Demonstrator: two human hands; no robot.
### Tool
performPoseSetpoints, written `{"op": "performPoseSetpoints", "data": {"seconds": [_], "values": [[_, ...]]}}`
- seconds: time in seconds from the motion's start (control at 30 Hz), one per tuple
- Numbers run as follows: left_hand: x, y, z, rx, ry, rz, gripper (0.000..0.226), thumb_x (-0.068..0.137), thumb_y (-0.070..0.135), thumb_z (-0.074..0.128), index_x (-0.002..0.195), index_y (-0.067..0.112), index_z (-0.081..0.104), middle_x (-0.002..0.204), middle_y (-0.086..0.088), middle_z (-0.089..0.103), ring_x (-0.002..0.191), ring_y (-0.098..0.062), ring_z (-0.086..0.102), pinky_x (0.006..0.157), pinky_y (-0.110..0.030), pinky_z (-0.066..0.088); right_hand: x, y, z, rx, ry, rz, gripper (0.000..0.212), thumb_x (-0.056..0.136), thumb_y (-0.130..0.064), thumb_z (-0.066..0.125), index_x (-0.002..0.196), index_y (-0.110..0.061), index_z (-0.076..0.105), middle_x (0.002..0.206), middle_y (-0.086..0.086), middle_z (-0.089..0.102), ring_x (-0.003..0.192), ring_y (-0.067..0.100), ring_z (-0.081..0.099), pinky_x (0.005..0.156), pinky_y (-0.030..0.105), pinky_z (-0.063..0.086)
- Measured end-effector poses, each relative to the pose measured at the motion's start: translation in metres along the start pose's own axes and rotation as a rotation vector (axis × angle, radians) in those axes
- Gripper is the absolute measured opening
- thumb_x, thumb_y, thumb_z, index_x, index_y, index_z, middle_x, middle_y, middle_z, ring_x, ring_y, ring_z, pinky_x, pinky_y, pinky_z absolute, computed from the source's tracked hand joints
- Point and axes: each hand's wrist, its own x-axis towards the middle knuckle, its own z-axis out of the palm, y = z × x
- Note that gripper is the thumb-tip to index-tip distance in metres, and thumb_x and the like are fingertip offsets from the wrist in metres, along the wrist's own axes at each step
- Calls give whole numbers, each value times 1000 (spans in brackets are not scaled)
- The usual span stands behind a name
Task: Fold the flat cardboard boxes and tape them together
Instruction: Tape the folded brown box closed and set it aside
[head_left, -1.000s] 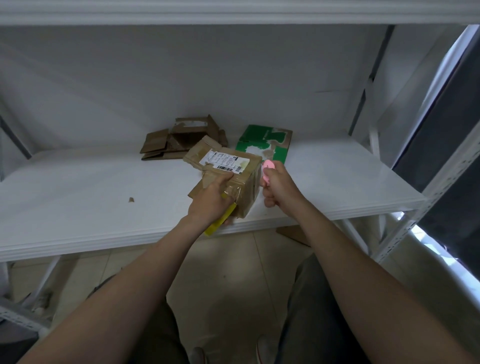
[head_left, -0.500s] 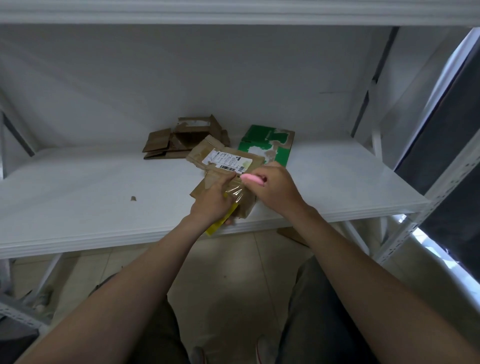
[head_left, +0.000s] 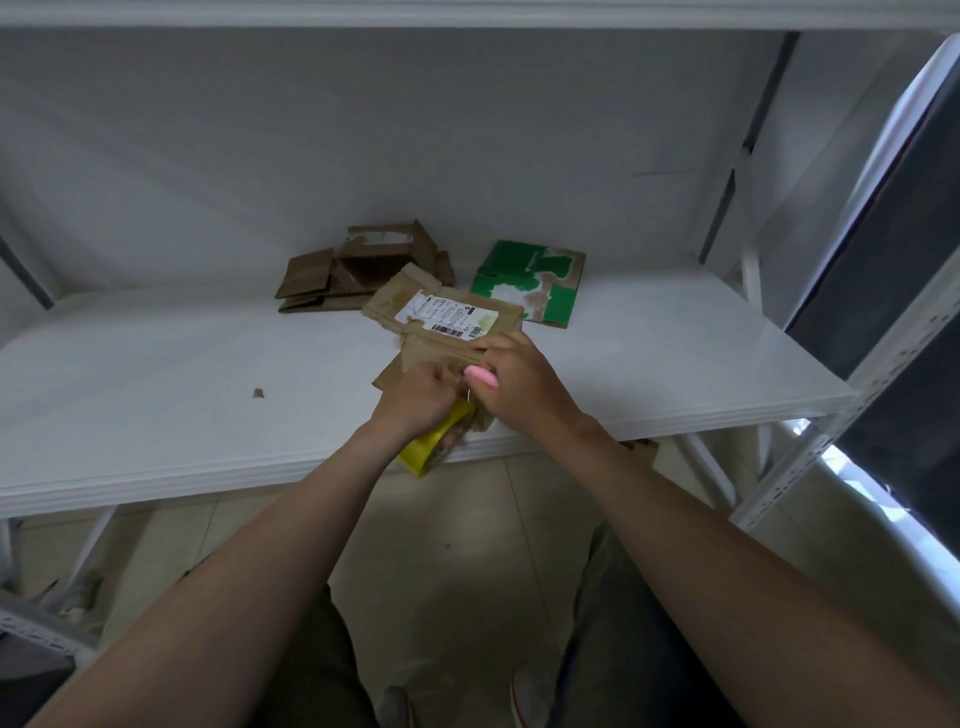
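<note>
**A:** Right grip (head_left: 524, 387) has crossed from the box's right side to its near face and now touches the left grip (head_left: 421, 395).

**B:** Holds?

**A:** Right: fingers curled round a pink tool (head_left: 482, 378) lying sideways. Left: curled on the labelled box (head_left: 447, 322), near edge. Yellow object (head_left: 434, 448) pokes out beneath; held or not, cannot tell.

**B:** Box?

**A:** At the shelf (head_left: 156, 374) front, just beyond both grips. Top closed, contents hidden. Flat brown cardboard (head_left: 306, 270) and green cardboard (head_left: 511, 260) lie farther beyond.
</note>
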Motion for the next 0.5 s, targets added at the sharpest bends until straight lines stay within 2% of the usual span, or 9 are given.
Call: {"op": "performPoseSetpoints", "data": {"seconds": [0.13, 0.27, 0.37, 0.5], "values": [[4, -4, 1, 63, 39, -6, 32, 102, 35, 42, 104, 20, 70, 99, 0, 61, 88, -22, 54, 74, -31, 38, 1, -4, 0, -18, -6, 11, 30, 94, -22, 65, 107, 4, 72, 125, 12, 66, 120, 27, 51, 97, 37, 47], [2, -1, 2, 108, 105, 6, 32, 103, 32, 42, 96, 19, 71, 77, 4, 56, 67, -9, 48, 58, -27, 35, 5, -12, -1, -60, -29, 19, 37, 95, -24, 63, 122, 1, 66, 126, 10, 61, 123, 27, 47, 93, 42, 53], [3, -2, 0, 125, 127, 1, 34, 101, 32, 42, 94, 18, 73, 74, 4, 56, 66, -10, 48, 61, -28, 37, 10, -15, -3, -112, -83, 18, 38, 95, -25, 61, 121, 2, 67, 126, 10, 58, 122, 28, 46, 92, 45, 52], [1, 0, -3, 164, 137, -20, 31, 99, 33, 44, 95, 23, 72, 75, 5, 55, 78, -23, 55, 70, -31, 41, 9, -6, -11, -89, -135, -45, 38, 91, -20, 62, 119, 4, 69, 125, 11, 58, 121, 25, 45, 95, 41, 49]]}}
